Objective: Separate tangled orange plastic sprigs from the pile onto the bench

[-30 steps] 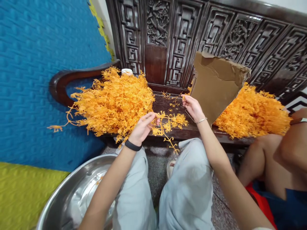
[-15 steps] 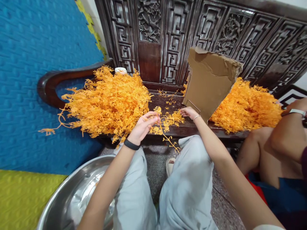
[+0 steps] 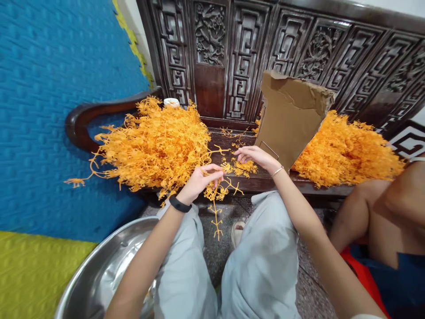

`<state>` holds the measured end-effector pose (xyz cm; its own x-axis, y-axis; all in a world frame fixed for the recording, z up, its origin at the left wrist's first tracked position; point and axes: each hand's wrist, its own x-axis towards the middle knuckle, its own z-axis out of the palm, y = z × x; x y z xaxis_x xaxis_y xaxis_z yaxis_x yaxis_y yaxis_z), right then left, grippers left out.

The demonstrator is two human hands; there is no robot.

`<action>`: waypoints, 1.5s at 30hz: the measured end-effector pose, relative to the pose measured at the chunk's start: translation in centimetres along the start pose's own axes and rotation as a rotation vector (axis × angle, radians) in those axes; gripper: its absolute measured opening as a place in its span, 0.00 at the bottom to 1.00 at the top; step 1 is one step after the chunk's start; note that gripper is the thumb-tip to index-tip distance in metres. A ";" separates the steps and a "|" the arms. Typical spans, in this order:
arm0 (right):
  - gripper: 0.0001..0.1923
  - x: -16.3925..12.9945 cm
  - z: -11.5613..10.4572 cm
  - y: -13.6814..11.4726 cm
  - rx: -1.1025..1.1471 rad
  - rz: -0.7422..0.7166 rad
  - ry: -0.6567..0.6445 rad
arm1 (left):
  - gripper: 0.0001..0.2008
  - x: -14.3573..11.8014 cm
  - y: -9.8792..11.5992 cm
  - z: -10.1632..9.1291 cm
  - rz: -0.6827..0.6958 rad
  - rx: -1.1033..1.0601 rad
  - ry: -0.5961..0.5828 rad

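Left hand (image 3: 199,181) pinching orange sprig (image 3: 215,199), lifting from pile (image 3: 156,146); right hand (image 3: 254,156) open-fingered, touching scraps (image 3: 244,167). Next: steady pull.

At frame centre, the left hand (image 3: 199,180) pinches an orange branched sprig (image 3: 216,199) dangling off the tabletop (image 3: 265,179) edge; the right hand (image 3: 257,156) hovers over loose orange bits (image 3: 244,167), between two orange heaps beside torn cardboard (image 3: 288,115).
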<state>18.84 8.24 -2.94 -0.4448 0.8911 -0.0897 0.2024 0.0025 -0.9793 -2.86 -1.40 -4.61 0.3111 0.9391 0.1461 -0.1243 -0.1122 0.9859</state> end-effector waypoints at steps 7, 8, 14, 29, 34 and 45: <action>0.15 -3.3 4.1 -3.4 -0.235 -0.283 -0.295 | 0.06 -0.3 -0.3 0.1 -0.025 0.050 0.012; 0.16 -3.6 4.4 -3.6 -0.257 -0.293 -0.324 | 0.06 -0.3 -0.2 0.1 -0.029 0.040 0.011; 0.12 -3.7 5.8 -3.3 -0.211 -0.352 -0.344 | 0.09 -0.4 -0.1 0.2 -0.049 -0.026 0.019; 0.14 -3.0 6.4 -2.4 -0.002 -0.327 0.038 | 0.09 0.3 -0.7 1.2 0.022 -0.070 0.222; 0.11 -3.0 6.5 -2.7 -0.023 -0.383 -0.019 | 0.10 0.3 -0.7 1.2 0.078 -0.059 0.249; 0.13 -3.4 6.4 -2.6 -0.102 -0.315 -0.114 | 0.09 0.2 -0.8 0.9 0.136 -0.041 0.216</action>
<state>14.20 2.31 -1.25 -0.5928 0.7828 0.1891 0.1231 0.3201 -0.9394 -1.85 -1.41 -5.29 0.0810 0.9644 0.2519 -0.1908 -0.2331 0.9536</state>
